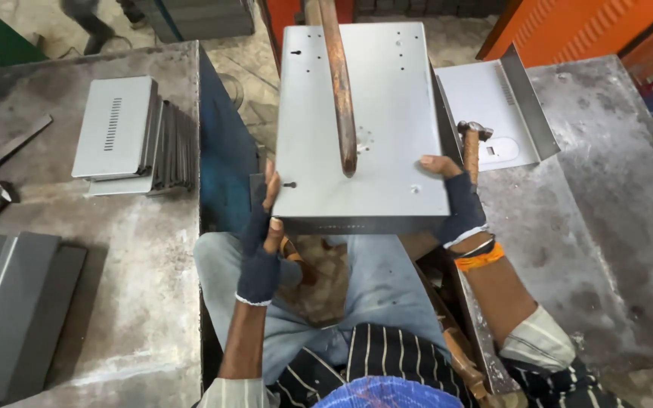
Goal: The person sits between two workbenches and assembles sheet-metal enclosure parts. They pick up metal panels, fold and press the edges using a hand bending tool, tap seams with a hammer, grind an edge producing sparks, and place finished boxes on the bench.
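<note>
A: Quick, nearest first. What do I log for the hands?

B: I see the left hand [260,240], in a dark fingerless glove, its grip closed on the near left corner of the grey metal panel [360,125]. The right hand [453,198], same glove, orange band at the wrist, clamps the near right corner.

A: Panel position?

B: Held flat over the lap, between the two counters. A rusty curved bar [339,91] reaches down over its middle.

A: Further out?

B: A hammer [471,147] just behind the right hand, a bent white sheet [485,102] on the right counter [606,189], stacked vented panels [126,136] on the left counter [77,249].
</note>
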